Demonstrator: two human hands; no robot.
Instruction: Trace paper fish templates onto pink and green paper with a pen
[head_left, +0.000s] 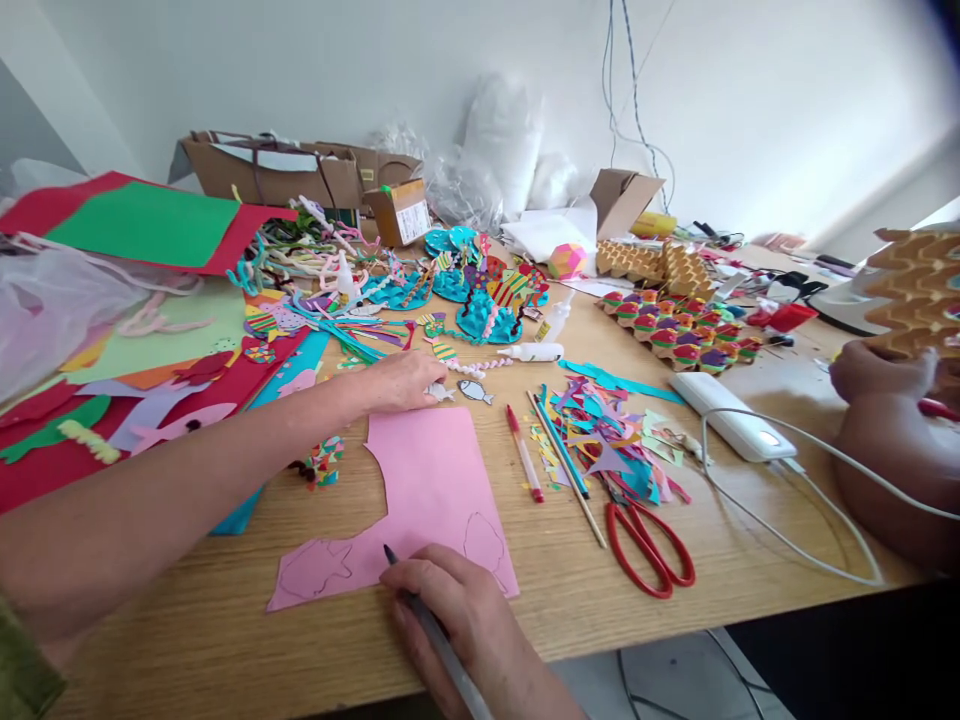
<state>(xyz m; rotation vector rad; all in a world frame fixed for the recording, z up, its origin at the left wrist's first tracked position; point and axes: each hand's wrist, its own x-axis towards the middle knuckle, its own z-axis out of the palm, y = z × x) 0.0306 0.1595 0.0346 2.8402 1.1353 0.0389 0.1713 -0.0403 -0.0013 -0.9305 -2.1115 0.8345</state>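
Note:
My left hand (409, 382) reaches across the table to the top edge of the pink paper (431, 460). Its curled fingers close on a small white paper fish (440, 393), partly hidden by them. Just right of it lies another white paper fish (475, 391) with a dark outline. In my right hand (465, 620) is a grey pen (442, 645), its tip over the lower part of the pink paper. Fish-like outlines are drawn in the paper's lower left and lower right corners.
Red-handled scissors (651, 548), a red pen (524, 453) and paper scraps (607, 435) lie to the right. Beyond them is a white power strip (731, 415) with a cable. Another person's hand (881, 375) holds an egg carton (915, 290). Glue bottles (531, 352) stand and lie farther back.

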